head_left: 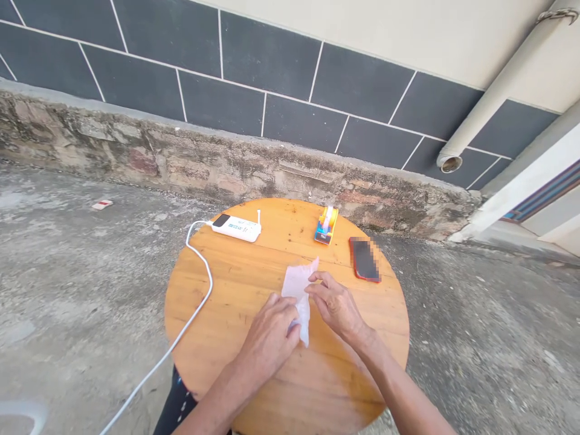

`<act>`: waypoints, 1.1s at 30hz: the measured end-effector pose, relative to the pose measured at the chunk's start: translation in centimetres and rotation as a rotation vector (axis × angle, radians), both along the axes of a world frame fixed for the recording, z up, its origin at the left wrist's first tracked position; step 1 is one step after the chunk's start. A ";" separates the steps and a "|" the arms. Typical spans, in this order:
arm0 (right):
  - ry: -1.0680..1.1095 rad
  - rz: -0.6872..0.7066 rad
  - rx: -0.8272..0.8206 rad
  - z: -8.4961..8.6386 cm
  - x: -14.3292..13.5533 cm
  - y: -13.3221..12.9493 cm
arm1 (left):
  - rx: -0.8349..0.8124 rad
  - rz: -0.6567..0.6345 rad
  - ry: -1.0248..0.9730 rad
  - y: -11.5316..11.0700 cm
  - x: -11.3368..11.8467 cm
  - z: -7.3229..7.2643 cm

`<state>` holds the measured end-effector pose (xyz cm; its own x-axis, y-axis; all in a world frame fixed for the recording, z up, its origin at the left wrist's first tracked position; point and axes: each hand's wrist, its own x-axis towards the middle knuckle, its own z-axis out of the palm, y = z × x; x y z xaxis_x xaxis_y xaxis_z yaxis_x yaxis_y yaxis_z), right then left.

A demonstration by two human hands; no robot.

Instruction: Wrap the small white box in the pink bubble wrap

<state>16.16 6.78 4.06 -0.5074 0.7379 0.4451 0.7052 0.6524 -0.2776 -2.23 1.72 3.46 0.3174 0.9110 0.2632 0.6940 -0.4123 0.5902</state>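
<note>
A thin white sheet of tissue paper lies near the middle of a round wooden table. My left hand rests on its lower part with fingers curled over the edge. My right hand pinches the paper's right side between thumb and fingers. The top corner of the sheet sticks up and out to the right. Both hands hold the same sheet, close together.
A white power bank with a white cable trailing off the left edge sits at the table's far side. A small yellow and blue pack and a red-edged phone lie far right. Concrete floor, a stone ledge and a drainpipe surround.
</note>
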 end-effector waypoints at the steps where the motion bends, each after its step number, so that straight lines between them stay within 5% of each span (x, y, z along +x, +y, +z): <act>1: 0.008 -0.003 -0.011 0.0 0.1 -0.1 | -0.005 -0.006 -0.005 0.0 0.0 0.0; 16: -0.351 0.088 -0.282 2.5 -3.5 3.2 | -0.012 -0.043 -0.038 0.1 -0.5 -0.1; 26: -0.235 0.188 -0.342 0.0 -2.8 3.9 | 0.034 -0.087 0.025 0.6 -0.4 -0.3; 29: -0.154 0.147 -0.335 0.0 -2.4 4.1 | 0.026 -0.079 0.031 0.6 -0.5 -0.3; 33: -0.001 -0.081 -0.367 0.8 -1.2 4.9 | 0.029 -0.078 0.014 0.6 -0.5 -0.4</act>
